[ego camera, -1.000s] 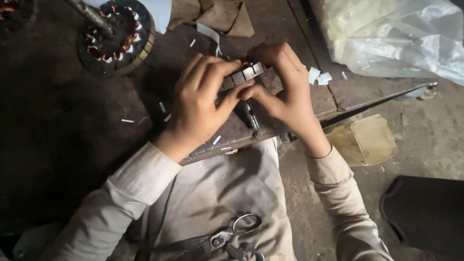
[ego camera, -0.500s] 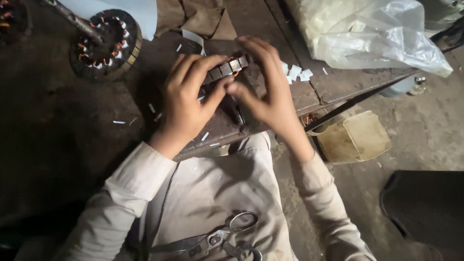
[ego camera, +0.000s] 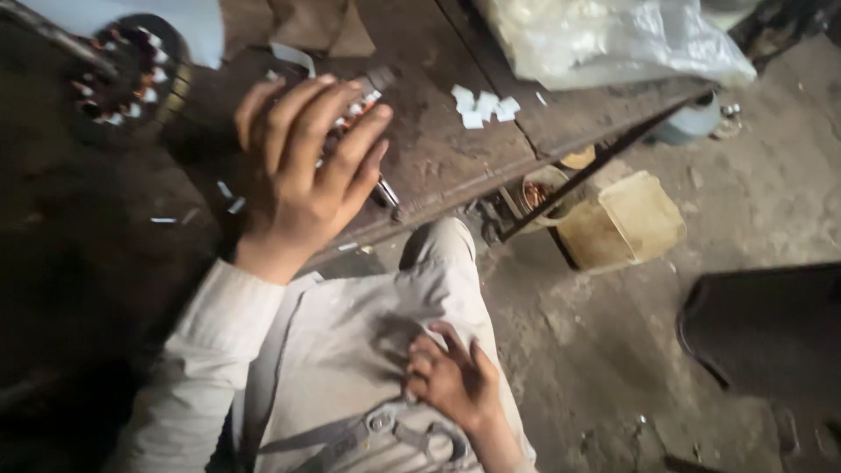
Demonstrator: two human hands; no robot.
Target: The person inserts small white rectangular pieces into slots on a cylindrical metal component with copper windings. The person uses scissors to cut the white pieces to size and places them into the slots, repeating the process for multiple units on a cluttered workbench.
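The left hand (ego camera: pixel 302 166) has its grip closed over a small bundle of stacked grey and copper-coloured metal pieces (ego camera: pixel 355 109), only the far end showing past the fingertips, above the dark, scarred wooden worktop (ego camera: pixel 438 158). The bundle looks stiff, dense for its size and sharp-edged, so it is probably best pinched across its flat sides. The right hand (ego camera: pixel 451 381), fingers loosely curled and holding nothing, rests on the lap touching grey metal scissors (ego camera: pixel 412 434), well below the bundle. Left of the bundle sits a round wound stator (ego camera: pixel 131 66); right of it lie white paper slips (ego camera: pixel 482 103).
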